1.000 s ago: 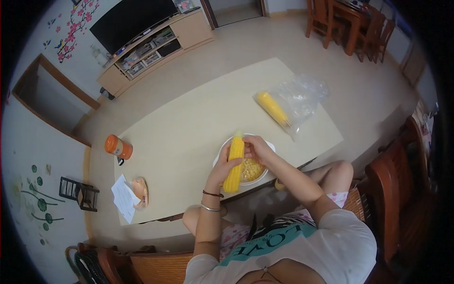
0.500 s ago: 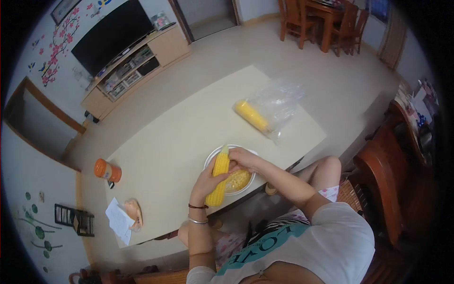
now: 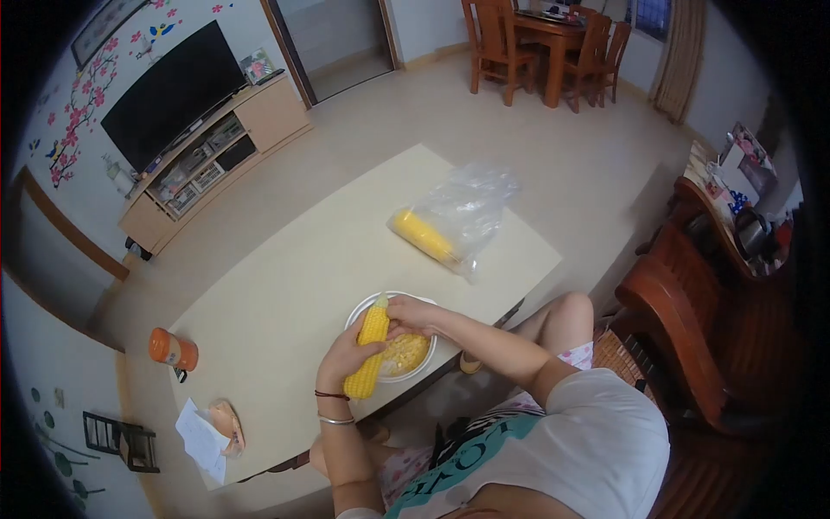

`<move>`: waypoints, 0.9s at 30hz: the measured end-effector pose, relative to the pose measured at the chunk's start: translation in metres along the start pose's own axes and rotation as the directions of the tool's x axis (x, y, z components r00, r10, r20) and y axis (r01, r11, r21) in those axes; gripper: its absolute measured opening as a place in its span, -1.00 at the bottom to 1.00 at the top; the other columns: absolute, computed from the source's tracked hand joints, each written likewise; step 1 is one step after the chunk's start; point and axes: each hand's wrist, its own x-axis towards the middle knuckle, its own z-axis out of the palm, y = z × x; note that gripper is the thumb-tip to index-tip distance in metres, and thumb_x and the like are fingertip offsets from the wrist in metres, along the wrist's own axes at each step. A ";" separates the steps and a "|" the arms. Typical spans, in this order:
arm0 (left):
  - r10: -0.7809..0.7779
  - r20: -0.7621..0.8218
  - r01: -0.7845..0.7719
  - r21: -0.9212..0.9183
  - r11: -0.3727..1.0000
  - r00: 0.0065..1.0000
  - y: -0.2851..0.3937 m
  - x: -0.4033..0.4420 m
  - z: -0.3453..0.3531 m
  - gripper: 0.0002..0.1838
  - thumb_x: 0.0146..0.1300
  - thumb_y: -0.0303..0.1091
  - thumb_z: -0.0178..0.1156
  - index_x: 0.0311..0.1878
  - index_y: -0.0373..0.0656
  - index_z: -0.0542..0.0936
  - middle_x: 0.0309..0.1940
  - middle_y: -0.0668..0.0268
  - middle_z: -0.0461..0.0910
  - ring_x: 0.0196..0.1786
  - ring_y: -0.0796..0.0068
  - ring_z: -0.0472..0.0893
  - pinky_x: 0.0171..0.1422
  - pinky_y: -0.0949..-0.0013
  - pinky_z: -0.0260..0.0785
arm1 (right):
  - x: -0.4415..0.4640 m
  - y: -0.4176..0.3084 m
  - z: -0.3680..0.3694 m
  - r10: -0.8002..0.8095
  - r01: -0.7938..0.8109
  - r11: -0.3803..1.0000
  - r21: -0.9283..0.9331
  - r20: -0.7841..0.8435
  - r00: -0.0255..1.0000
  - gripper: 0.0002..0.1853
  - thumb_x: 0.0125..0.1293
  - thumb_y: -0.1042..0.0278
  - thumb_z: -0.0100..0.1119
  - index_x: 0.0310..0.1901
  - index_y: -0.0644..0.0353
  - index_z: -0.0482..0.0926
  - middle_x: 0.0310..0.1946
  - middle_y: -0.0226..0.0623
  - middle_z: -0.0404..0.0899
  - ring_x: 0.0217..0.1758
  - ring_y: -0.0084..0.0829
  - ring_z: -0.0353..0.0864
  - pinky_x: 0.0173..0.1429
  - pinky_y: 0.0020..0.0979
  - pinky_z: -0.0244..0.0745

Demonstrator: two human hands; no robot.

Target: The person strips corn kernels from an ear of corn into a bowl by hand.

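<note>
A yellow corn cob (image 3: 370, 348) is held upright at a slant, its pale tip pointing away from me. My left hand (image 3: 342, 353) is wrapped round its left side, thumb across the front. The fingers of my right hand (image 3: 410, 315) are bent against the cob's upper right side; their tips are partly hidden behind it. Both hands are over a white bowl (image 3: 430, 355), in which loose yellow kernels (image 3: 404, 354) lie. Farther back on the table, another corn cob (image 3: 423, 235) lies in a clear plastic bag (image 3: 471, 206).
The pale table (image 3: 285, 285) also bears an orange-lidded jar (image 3: 173, 349), white papers (image 3: 203, 439) and a packaged item (image 3: 226, 426) at the left. A wooden chair (image 3: 674, 311) is at the right. Beyond are a television (image 3: 177, 95) and a dining table (image 3: 551, 33).
The camera view has shifted, so the table and bowl appear lower and farther left. Both hands remain at the same cob over the bowl.
</note>
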 end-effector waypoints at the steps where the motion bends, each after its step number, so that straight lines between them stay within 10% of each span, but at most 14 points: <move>1: -0.001 0.002 0.001 -0.019 1.000 1.000 0.004 -0.002 0.000 -0.22 0.05 -0.48 0.27 0.39 -0.19 0.24 0.12 0.21 0.48 0.16 0.42 0.45 0.27 0.39 0.28 | -0.001 -0.001 0.001 -0.003 0.003 1.000 0.008 0.003 1.000 -0.74 0.39 0.39 -0.07 0.02 0.32 0.49 -0.11 -0.18 0.61 -0.10 -0.40 0.65 0.00 -0.36 0.61; 7: -0.037 0.030 0.042 -0.190 0.981 0.999 -0.007 -0.011 -0.002 -0.25 0.07 -0.53 0.21 0.39 -0.23 0.24 0.16 0.24 0.45 0.21 0.43 0.42 0.31 0.40 0.23 | -0.005 0.000 0.008 -0.076 0.049 0.973 -0.224 -0.112 0.991 -0.71 0.38 0.47 -0.11 0.06 0.36 0.46 -0.09 -0.15 0.60 -0.12 -0.35 0.66 -0.06 -0.35 0.63; 16: -0.008 -0.001 0.008 -0.282 0.959 1.000 -0.005 -0.015 0.001 -0.29 0.15 -0.50 0.17 0.40 -0.20 0.22 0.10 0.28 0.45 -0.01 0.51 0.50 -0.07 0.45 0.48 | -0.010 -0.010 0.001 0.006 -0.017 0.993 0.117 0.092 0.996 -0.65 0.26 0.45 -0.09 0.06 0.36 0.42 -0.02 -0.14 0.53 0.01 -0.28 0.61 -0.09 -0.27 0.65; 27: -0.025 -0.030 0.018 -0.219 0.976 0.999 -0.009 -0.012 0.003 -0.28 0.15 -0.48 0.21 0.41 -0.16 0.23 0.06 0.27 0.47 -0.09 0.52 0.53 -0.15 0.45 0.51 | -0.001 -0.001 -0.006 0.015 -0.011 0.999 -0.046 0.102 0.995 -0.66 0.34 0.45 -0.11 0.12 0.32 0.37 -0.01 -0.17 0.53 -0.05 -0.36 0.63 -0.07 -0.36 0.64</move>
